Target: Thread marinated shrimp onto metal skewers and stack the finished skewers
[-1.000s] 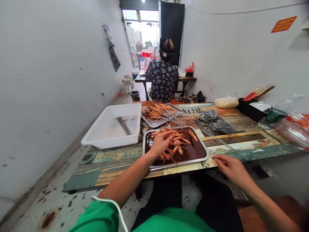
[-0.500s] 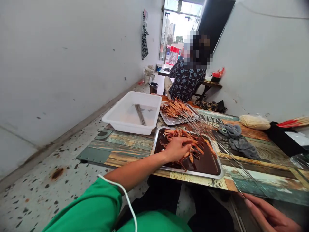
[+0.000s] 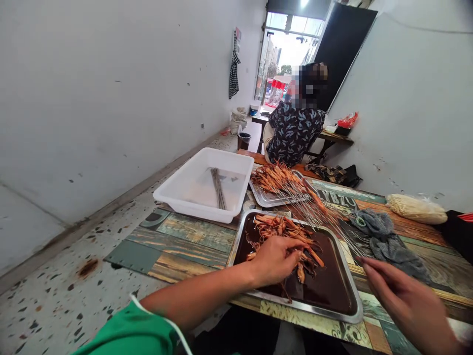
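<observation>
My left hand (image 3: 279,259) reaches over the metal tray (image 3: 354,315) of dark brown liquid, fingers pinched among stringy orange-brown food pieces (image 3: 283,227). Its fingertips seem closed on one of them, though they partly hide it. My right hand (image 3: 402,291), slightly blurred, is to the right of that tray and pinches the near end of a thin metal skewer (image 3: 347,241). A long food piece (image 3: 313,195) is threaded on its far end, which points toward the back tray (image 3: 260,198). There, loaded skewers (image 3: 275,178) lie piled with their bare ends toward me.
A white plastic tub (image 3: 177,199) holding a bundle of metal skewers (image 3: 218,187) stands at back left. Grey cloths (image 3: 395,256) and a bagged pale bundle (image 3: 417,209) lie on the right of the plank-patterned table (image 3: 195,229). Beyond sits a person (image 3: 295,130) in a patterned shirt.
My right hand has risen from below the table's front edge, moving forward with the skewer; its threaded piece is now near the back tray. My left hand stays over the pieces. The view has shifted.
</observation>
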The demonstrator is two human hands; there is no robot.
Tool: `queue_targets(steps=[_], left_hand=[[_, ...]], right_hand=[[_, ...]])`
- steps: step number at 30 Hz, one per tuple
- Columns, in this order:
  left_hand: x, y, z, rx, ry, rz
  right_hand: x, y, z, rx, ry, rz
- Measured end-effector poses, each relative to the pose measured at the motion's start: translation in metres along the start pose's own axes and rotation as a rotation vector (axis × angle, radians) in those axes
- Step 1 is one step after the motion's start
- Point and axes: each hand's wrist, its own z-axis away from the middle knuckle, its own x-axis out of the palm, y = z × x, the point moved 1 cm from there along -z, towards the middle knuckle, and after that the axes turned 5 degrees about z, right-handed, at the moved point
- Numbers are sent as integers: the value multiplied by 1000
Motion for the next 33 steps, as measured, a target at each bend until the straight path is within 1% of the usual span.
queue_targets(steps=[2, 3, 6, 8, 10, 12, 15, 17, 20, 23, 25, 27, 29, 31, 33], left_hand=[[0, 1, 0, -6, -2, 4], [0, 1, 0, -7, -1, 7], [1, 0, 0, -14, 6, 6], [2, -2, -1, -31, -2, -11], [3, -4, -1, -51, -21, -27], [4, -6, -1, -58, -41, -33], [5, -8, -1, -54, -44, -48], [4, -8, -1, -47, -28, -63], [2, -6, -3, -6, -8, -64], [-1, -4, -5, 37, 1, -54], [-1, -3, -4, 42, 16, -53], [-1, -2, -3, 48, 35, -68], [-1, 0, -2, 73, 34, -107], [-1, 2, 0, 98, 29, -131], [-1, 3, 0, 109, 33, -143]], right_hand=[[13, -16, -45, -125, 29, 28], [22, -22, -67, -175, 48, 87], [57, -36, -121, -218, 38, 170], [80, -43, -147, -227, 23, 245], [99, -48, -165, -248, -19, 314], [113, -53, -176, -272, -72, 372], [121, -58, -179, -289, -118, 439], [115, -59, -173, -283, -105, 468], [92, -45, -149, -237, -52, 486], [61, -7, -107, -124, -30, 496], [41, 27, -73, 3, -48, 529], [26, 60, -37, 119, -105, 565], [17, 85, -4, 191, -195, 581], [14, 98, 21, 222, -281, 572], [16, 101, 36, 236, -332, 562]])
